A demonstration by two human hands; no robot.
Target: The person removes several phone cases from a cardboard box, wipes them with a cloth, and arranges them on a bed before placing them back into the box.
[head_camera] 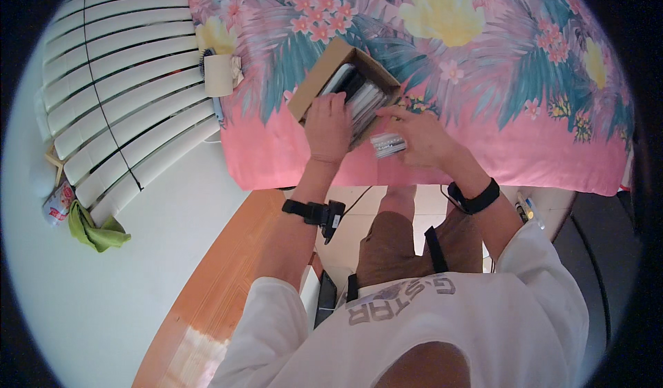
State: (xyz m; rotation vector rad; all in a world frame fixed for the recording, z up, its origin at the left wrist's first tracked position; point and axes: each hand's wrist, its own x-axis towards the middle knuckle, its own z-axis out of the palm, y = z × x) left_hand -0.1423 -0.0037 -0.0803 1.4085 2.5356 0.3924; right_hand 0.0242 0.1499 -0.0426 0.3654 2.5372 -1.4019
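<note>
An open brown cardboard box (pixel 323 74) lies at an angle on a floral bedspread (pixel 424 90) before me. Inside it, a black item (pixel 348 81) sits beside a row of clear plastic pieces (pixel 369 100). My left hand (pixel 328 129) rests over the near left side of the box, its fingers curled at the contents; whether they grip anything is hidden. Just outside the box's near right side, my right hand (pixel 422 137) holds a small bundle of clear plastic packets (pixel 388 144). The right index finger points towards the box's near right edge.
A paper roll (pixel 218 76) and a hairbrush (pixel 207 56) lie at the bed's left edge. White slats (pixel 129 72) span the left side, with a green cloth (pixel 96 227) at their near end. A black padded seat (pixel 585 253) stands at right.
</note>
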